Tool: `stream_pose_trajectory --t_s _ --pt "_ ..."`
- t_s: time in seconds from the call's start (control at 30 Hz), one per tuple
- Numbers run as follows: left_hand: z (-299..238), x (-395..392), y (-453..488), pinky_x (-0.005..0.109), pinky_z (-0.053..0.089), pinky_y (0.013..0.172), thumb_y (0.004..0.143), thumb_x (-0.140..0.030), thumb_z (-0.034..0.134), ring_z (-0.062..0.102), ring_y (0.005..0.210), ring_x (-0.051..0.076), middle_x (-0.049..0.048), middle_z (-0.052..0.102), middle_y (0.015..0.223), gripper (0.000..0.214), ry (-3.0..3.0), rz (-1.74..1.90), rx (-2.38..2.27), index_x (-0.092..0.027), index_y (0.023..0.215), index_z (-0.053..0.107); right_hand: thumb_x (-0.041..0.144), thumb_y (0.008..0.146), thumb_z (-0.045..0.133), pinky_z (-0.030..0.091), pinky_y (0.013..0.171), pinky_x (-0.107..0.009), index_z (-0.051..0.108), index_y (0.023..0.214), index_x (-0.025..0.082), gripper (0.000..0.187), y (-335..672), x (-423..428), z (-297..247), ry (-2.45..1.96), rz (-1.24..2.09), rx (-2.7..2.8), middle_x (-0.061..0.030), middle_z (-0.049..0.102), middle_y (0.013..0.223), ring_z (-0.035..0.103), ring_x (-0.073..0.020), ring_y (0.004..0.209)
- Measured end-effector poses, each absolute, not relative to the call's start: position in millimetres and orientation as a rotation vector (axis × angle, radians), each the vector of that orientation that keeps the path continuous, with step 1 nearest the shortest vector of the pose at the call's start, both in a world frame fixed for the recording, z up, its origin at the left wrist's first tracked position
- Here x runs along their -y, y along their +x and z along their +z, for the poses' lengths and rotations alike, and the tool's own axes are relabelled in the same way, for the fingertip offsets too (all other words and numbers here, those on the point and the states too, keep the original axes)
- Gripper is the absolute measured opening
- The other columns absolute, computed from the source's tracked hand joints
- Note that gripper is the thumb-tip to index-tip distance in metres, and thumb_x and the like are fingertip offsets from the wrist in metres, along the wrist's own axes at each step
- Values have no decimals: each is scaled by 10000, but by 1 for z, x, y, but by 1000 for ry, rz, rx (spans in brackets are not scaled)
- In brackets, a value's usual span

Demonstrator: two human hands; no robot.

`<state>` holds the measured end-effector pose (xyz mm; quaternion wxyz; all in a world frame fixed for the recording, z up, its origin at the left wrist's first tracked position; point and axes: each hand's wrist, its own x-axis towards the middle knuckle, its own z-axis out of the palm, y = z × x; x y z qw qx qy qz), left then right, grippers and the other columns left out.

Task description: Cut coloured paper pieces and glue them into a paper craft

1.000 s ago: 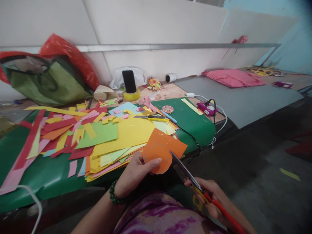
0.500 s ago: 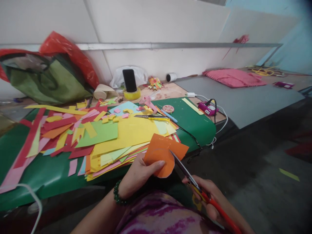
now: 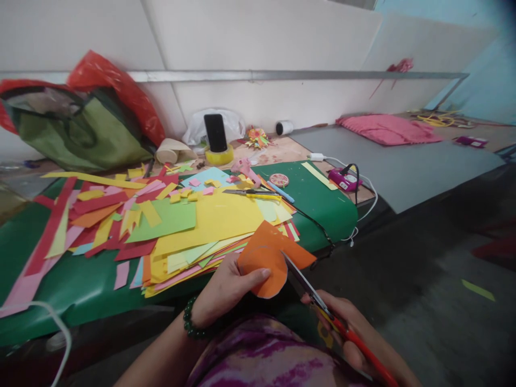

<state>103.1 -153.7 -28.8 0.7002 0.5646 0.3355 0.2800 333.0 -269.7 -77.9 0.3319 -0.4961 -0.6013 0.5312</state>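
My left hand [image 3: 234, 290] pinches a sheet of orange paper [image 3: 271, 263] by its left side, thumb on top. A drawn curve shows on the paper, and its lower edge is cut to a rounded outline. My right hand [image 3: 350, 333] is wrapped round the red handles of a pair of scissors [image 3: 308, 290]. The blades lie at the paper, their tips on the curved line near its middle. Just behind the paper is a stack of coloured paper [image 3: 217, 220], mostly yellow on top, with a yellow utility knife [image 3: 253, 194] lying across it.
Paper strips and scraps [image 3: 100, 207] cover the left of the green tabletop [image 3: 322, 209]. Behind stand a phone [image 3: 215, 133] on a tape roll [image 3: 219, 155], a pink glue gun [image 3: 246, 171] and a green bag [image 3: 80, 134]. A purple power socket [image 3: 344, 179] with cables sits right.
The orange paper has shifted slightly, its right flap now reaching further right and lower. The scissor blades still meet the paper near the same point on the curve.
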Motion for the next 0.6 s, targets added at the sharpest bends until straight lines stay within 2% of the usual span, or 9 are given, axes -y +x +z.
stream_pose_trajectory --t_s 0.1,0.23,0.43,0.6 --pt "-28 154 101 198 423 588 737 -402 726 508 621 106 30 625 691 302 1300 578 -734 -107 707 666 970 509 377 282 519 -238 582 1064 160 1003 332 268 -77 -1296 1395 1579 30 394 676 314 -117 604" --pt "-25 153 100 205 429 599 727 -411 731 526 650 120 44 643 741 316 1286 558 -730 -105 794 687 977 473 380 198 495 -242 577 1054 159 1023 335 272 -90 -1307 1409 1558 58 318 634 228 -95 574" --pt "-27 152 99 196 422 595 733 -435 720 513 639 111 38 631 715 338 1298 569 -767 -101 770 680 980 499 389 210 496 -242 586 1089 147 1040 338 277 -111 -1332 1368 1510 64 324 599 251 -91 544" --pt "-23 153 99 213 442 609 729 -456 716 532 645 127 44 647 723 354 1309 586 -763 -108 792 694 987 503 378 208 479 -241 597 1040 156 1013 338 277 -103 -1355 1384 1510 65 300 577 241 -89 529"
